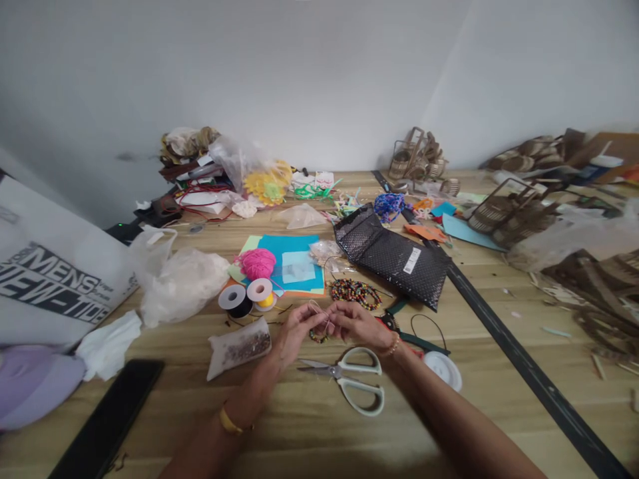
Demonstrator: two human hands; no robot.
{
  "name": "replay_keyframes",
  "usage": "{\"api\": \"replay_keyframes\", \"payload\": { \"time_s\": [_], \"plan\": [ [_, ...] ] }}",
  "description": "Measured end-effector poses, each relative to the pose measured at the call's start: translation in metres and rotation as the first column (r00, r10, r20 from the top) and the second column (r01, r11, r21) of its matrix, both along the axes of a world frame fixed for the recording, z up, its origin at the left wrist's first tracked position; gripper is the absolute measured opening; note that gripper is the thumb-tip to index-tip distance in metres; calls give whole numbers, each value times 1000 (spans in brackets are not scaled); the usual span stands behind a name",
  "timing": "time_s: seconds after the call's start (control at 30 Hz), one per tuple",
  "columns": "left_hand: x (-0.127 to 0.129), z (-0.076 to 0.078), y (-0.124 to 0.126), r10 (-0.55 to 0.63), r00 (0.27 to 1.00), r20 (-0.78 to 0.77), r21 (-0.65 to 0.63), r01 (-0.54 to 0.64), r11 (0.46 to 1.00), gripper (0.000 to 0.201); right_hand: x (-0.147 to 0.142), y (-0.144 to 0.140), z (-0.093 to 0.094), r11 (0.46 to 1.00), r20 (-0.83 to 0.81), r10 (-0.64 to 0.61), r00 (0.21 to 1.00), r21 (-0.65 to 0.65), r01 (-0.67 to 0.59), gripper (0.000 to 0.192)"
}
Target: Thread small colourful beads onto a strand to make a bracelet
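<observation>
My left hand [295, 330] and my right hand [355, 323] meet fingertip to fingertip over the wooden table [299, 426], pinching a thin thread with a short beaded strand [318, 336] hanging just below them. White-handled scissors [349, 379] lie on the table right under my hands. A coil of multicoloured beads [355, 293] sits just beyond my right hand. A small clear bag of beads [239, 346] lies left of my left hand. Two thread spools, a black one [235, 301] and a yellow one [261, 293], stand behind it.
A pink yarn ball [257, 263] rests on blue paper sheets [289, 263]. A black bubble mailer [394, 256], crumpled plastic bags [174, 279], a dark phone [107, 419], a white lid [443, 369] and wicker baskets [509, 209] surround the spot. A printed white bag [50, 279] stands at the left.
</observation>
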State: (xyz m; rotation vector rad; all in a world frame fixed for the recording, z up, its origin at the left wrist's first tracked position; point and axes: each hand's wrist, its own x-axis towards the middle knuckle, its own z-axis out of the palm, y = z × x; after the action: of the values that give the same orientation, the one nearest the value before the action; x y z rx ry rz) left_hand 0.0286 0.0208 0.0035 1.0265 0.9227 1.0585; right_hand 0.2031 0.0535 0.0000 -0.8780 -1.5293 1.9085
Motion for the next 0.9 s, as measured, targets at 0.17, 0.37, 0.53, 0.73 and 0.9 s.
{"api": "replay_keyframes", "payload": {
  "time_s": [0.17,0.37,0.53,0.73,0.9],
  "plan": [
    [-2,-5,-1,53,998,42,-51,-51,997,28,3,0,10,997,-31,75,997,-3,-75,41],
    [-3,-5,-3,80,990,115,-84,-70,994,30,5,0,15,998,-33,59,998,6,-59,39],
    [-1,2,-6,8,999,54,-105,-3,994,32,4,-1,19,994,7,33,999,104,-33,40],
    [-4,-7,-4,-9,1000,28,-109,12,994,29,9,0,19,911,196,-110,974,412,21,26],
    [-9,-13,-1,17,989,147,-136,3,991,29,22,10,18,683,390,-286,875,724,-99,18]
  ]
}}
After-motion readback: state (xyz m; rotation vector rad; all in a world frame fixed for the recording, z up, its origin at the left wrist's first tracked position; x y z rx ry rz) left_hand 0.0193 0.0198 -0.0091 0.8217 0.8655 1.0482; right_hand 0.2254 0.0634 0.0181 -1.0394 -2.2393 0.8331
